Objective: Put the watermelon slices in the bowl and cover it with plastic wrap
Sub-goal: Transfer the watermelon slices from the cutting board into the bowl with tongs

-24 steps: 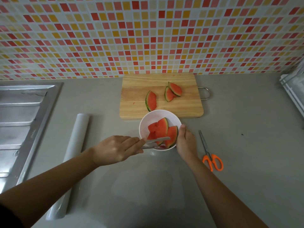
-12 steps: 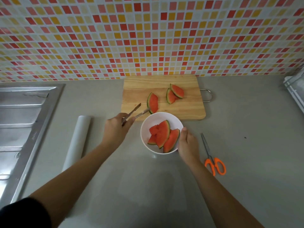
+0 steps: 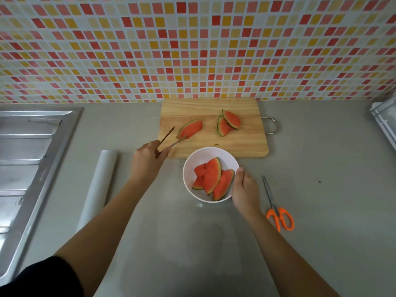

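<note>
Three red, green-rinded watermelon slices [image 3: 211,179] already lie overlapping in the round white bowl [image 3: 192,161], which sits on the grey countertop [image 3: 321,211] just in front of the pale wooden cutting board [image 3: 214,108]. Three more wait on that board: a lone slice [image 3: 190,128] at its left and an overlapping pair [image 3: 228,123] to the right. So I judge the loading about half done, and the covering not yet begun.

My left hand [image 3: 147,161] is closed around a pair of slim metal tongs [image 3: 169,139], whose tips stand apart, one touching the lone slice's lower corner (no grip on it, as far as I can see). My right hand [image 3: 244,189] steadies the bowl, thumb on the rim and fingers curled round its outer wall.

The white roll of plastic wrap [image 3: 98,187] lies untouched to the left beside the steel sink drainboard [image 3: 25,159], and the orange-handled scissors [image 3: 276,209] rest shut to the right.
</note>
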Demonstrator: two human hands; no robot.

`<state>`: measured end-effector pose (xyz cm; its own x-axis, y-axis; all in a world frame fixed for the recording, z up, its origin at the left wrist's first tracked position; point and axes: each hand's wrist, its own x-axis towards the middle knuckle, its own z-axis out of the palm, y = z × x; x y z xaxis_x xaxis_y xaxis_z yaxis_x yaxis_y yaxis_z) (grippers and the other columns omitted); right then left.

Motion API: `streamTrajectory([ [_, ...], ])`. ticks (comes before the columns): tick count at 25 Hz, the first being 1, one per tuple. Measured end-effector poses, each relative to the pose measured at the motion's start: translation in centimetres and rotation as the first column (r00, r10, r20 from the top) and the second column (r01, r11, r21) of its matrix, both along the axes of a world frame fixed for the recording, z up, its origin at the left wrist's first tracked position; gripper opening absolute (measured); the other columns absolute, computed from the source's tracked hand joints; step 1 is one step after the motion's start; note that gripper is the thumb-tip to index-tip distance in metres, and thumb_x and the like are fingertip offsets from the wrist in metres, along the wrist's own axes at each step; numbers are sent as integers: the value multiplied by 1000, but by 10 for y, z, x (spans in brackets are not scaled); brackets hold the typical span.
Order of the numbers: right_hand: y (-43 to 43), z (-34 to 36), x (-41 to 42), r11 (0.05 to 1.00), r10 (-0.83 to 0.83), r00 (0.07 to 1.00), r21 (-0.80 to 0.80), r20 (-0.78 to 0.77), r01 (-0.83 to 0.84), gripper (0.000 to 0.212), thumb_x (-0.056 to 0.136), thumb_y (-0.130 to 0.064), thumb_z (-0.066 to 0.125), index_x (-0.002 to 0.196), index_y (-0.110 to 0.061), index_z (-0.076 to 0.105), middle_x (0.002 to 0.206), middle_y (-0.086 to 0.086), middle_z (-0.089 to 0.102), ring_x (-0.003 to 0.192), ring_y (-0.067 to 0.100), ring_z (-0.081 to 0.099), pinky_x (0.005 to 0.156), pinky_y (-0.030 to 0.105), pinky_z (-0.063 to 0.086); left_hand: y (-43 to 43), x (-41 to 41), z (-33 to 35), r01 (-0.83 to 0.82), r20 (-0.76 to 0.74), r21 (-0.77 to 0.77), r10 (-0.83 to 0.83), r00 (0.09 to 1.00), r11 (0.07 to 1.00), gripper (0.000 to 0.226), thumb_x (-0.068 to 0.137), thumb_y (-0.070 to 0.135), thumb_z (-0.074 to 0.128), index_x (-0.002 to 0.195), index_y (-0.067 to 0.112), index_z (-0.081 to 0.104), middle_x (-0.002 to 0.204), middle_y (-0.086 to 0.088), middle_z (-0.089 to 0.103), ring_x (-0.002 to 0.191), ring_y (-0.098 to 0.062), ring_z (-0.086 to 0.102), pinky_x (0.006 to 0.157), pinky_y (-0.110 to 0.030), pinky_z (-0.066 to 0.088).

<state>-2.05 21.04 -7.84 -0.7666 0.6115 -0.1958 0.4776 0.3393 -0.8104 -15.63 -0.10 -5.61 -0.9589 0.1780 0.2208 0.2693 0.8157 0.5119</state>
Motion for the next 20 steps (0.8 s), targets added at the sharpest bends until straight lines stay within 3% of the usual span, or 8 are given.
streamTrajectory([
  [4, 0, 1, 0, 1000, 14, 1000, 28, -12, -14, 38, 98, -25, 29, 67, -11, 43, 57, -9, 48, 56, 2, 46, 52, 33, 21, 22, 0, 0, 4, 58, -26, -3, 998, 1000, 39, 88, 37, 63, 97, -1, 66, 77, -19, 65, 70, -35, 59, 60, -31, 37],
  [9, 1, 0, 1, 1000, 17, 1000, 22, -7, -17, 39, 99, -26, 29, 71, -5, 48, 58, -8, 48, 56, 1, 46, 49, 23, 25, 26, -7, 1, 82, 25, -107, -80, 997, 991, 33, 89, 25, 63, 97, -7, 65, 74, -25, 60, 65, -41, 56, 58, -38, 38],
  [11, 1, 0, 0, 999, 22, 1000, 26, -4, -22, 40, 99, -27, 28, 72, -6, 48, 58, -8, 48, 57, 1, 47, 50, 25, 27, 25, -4, 7, 171, -46, -204, -184, 982, 964, 31, 84, 19, 71, 92, -11, 65, 67, -26, 59, 53, -41, 58, 48, -39, 45],
  [13, 1, 0, 0, 999, 24, 1000, 21, -2, -24, 40, 99, -28, 28, 72, -6, 48, 59, -8, 49, 57, 1, 47, 51, 28, 28, 24, -2, 10, 233, -146, -384, -308, 940, 894, 32, 72, 14, 82, 80, -12, 65, 53, -20, 55, 34, -33, 53, 32, -30, 44],
  [15, 1, 0, 1, 1000, 23, 1000, 14, -7, -23, 40, 98, -28, 28, 71, -7, 48, 59, -8, 49, 58, 1, 47, 54, 31, 26, 20, -5, 9, 230, -213, -454, -355, 910, 861, 33, 70, 16, 83, 79, -11, 65, 50, -17, 54, 31, -30, 52, 30, -26, 42],
  [17, 1, 0, 1, 1000, 19, 1000, 7, -7, -19, 39, 98, -28, 28, 69, -10, 47, 59, -9, 49, 58, 1, 48, 53, 29, 28, 15, -7, 8, 207, -127, -340, -263, 956, 917, 32, 82, 20, 73, 87, -10, 64, 59, -21, 58, 44, -35, 56, 39, -34, 47],
  [20, 1, 0, 1, 1000, 15, 1000, -6, -2, -15, 38, 98, -28, 28, 68, -14, 45, 61, -9, 51, 60, 1, 48, 53, 21, 32, 12, -9, 8, -52, 171, -11, 53, 984, 999, 39, 92, 34, 58, 78, -2, 62, 57, -10, 47, 55, -29, 42, 47, -29, 30],
])
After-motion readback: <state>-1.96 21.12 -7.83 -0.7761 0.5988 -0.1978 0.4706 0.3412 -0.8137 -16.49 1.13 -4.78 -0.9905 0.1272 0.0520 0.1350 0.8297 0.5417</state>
